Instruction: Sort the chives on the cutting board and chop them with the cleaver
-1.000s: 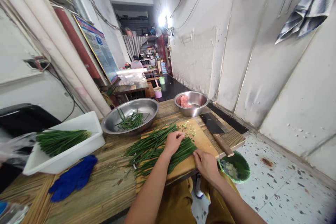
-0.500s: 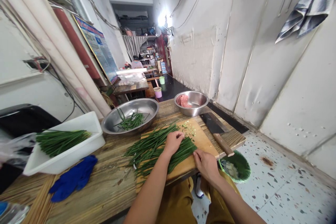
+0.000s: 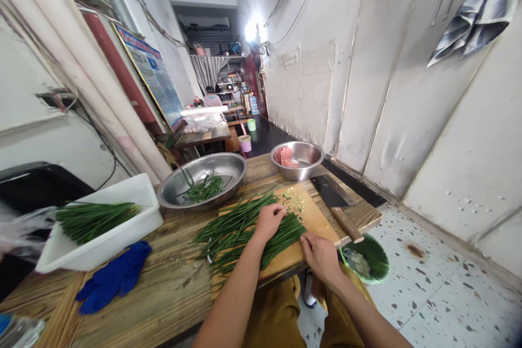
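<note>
A thick spread of green garlic chives (image 3: 240, 228) lies across the wooden cutting board (image 3: 316, 209), the far-left ends hanging over its side. On top of the bundle rests my left hand (image 3: 269, 222), its fingers curled in on the stalks. My right hand (image 3: 320, 253) is closed at the cut ends by the board's near right edge; its fingertips are partly hidden. Small pale trimmings (image 3: 294, 199) are scattered at the board's back. A cleaver (image 3: 332, 196) lies flat right of the board, its wooden handle toward me.
Behind the board stand a wide steel bowl (image 3: 232, 166) with cut chives and a smaller steel bowl (image 3: 302, 171) holding pink meat. At left are a white tub (image 3: 142, 217) of chives, blue gloves (image 3: 116, 277) and wooden skewers (image 3: 61, 310). A green bin (image 3: 377, 261) sits below right.
</note>
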`<state>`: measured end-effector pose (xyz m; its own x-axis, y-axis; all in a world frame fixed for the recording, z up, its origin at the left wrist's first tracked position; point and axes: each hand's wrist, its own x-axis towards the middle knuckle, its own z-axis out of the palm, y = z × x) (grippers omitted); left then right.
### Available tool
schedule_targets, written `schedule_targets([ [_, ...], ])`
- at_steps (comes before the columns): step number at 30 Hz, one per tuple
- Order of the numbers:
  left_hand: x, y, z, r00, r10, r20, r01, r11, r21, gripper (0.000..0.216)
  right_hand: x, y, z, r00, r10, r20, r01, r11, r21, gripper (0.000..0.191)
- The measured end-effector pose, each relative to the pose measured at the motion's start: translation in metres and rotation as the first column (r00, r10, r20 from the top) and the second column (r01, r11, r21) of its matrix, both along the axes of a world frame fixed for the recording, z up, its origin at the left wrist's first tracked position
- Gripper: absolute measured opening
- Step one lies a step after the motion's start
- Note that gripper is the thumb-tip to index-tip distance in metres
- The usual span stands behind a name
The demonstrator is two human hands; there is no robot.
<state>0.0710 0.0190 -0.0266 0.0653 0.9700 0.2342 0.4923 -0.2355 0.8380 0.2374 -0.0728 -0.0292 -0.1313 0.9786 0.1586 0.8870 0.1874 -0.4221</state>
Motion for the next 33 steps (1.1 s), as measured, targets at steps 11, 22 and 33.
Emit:
schedule_targets([
  [11, -0.0014, 0.0021, -0.0054, 0.999, -0.041, -0.024, 0.042, 0.999, 0.024, 0.015, -0.0006, -0.0003, -0.0010, 1.000, -0.007, -0.004, 0.007, 1.000, 0.003, 0.034],
  [22, -0.0015, 0.0014, -0.0049, 0.998, -0.047, -0.044, 0.048, 0.999, 0.018, 0.014, -0.0006, -0.0018, 0.0008, 1.000, -0.006, 0.007, 0.006, 1.000, -0.010, 0.034],
  [33, -0.0032, -0.0018, 0.0003, 0.982, -0.135, -0.129, 0.143, 0.989, 0.049, 0.020, -0.0008, -0.0005, 0.0016, 1.000, -0.005, 0.020, 0.005, 1.000, -0.012, 0.033],
])
